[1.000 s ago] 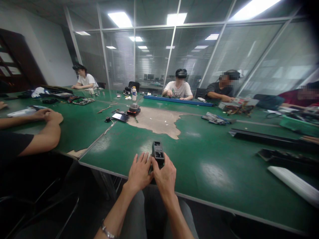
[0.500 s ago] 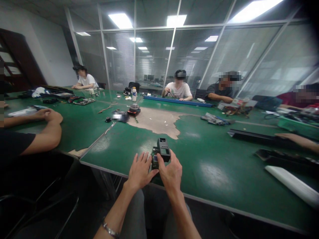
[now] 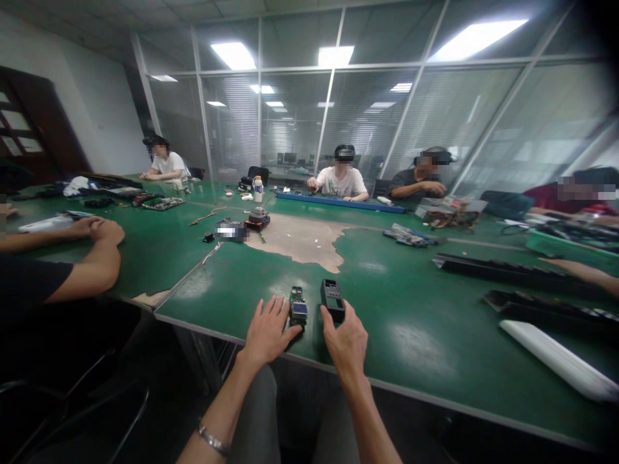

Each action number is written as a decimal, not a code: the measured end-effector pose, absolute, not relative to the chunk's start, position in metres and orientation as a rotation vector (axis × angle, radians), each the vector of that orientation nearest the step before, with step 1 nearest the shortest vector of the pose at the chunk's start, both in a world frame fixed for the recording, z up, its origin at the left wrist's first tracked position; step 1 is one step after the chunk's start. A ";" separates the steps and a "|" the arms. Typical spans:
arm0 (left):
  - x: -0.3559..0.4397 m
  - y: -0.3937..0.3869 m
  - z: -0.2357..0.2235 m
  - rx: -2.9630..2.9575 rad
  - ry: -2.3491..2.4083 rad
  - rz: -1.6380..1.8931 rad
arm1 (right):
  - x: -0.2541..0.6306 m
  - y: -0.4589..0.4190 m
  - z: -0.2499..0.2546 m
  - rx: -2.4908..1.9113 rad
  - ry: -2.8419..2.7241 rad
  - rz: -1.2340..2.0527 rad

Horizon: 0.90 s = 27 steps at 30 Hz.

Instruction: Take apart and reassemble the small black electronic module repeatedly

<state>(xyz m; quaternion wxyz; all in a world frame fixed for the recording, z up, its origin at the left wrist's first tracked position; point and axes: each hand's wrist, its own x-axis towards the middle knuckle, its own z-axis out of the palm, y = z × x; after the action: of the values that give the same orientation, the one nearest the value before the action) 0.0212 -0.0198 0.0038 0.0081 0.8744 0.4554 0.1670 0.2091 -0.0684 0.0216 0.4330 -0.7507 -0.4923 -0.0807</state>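
1. Far left: folded hands [image 3: 104, 231] of a co-worker are being pressed together on the green tbl [image 3: 411, 367], well apart from the person's own hands.
2. L hand [image 3: 273, 332]: fingers are being spread, palm down, near tbl edge. Thumb is being held just beside the module; contact can't be told. A silver bracelet [image 3: 213, 442] is being worn on the wrist.
3. Small dark module w/ tiny lit screen [image 3: 298, 308]: is being rested on tbl btwn the hands, near the edge. Judged stiff, fairly light, prob. fragile at screen; best taken by long sides, screen kept clear.
4. Dark grey box w/ small screen [image 3: 333, 300]: is being rested on tbl just right of module, not touching it. Judged hard, prob. light; smooth sides may slip, so firm side grip advised.
5. R hand [image 3: 343, 338]: fingers are being curled at box's lower end; firmness of hold can't be told.
6. Far right: a white foam strip [image 3: 556, 359] is being left lying on tbl.
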 end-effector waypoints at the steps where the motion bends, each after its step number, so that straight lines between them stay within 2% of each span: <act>1: 0.022 -0.020 0.003 2.735 1.427 0.519 | 0.212 -0.069 0.018 -1.891 -1.233 -0.196; 12: 0.024 -0.021 0.007 2.730 1.454 0.487 | 0.225 -0.075 -0.015 -1.978 -1.281 -0.249; 27: 0.027 -0.022 0.010 2.698 1.513 0.502 | 0.220 -0.080 -0.014 -1.981 -1.257 -0.248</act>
<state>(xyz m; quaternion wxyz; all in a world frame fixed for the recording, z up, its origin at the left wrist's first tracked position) 0.0273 -0.0223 0.0100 0.0039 0.8610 0.4827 0.1601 0.2199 -0.0801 -0.0139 0.3813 -0.7761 -0.4927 -0.0972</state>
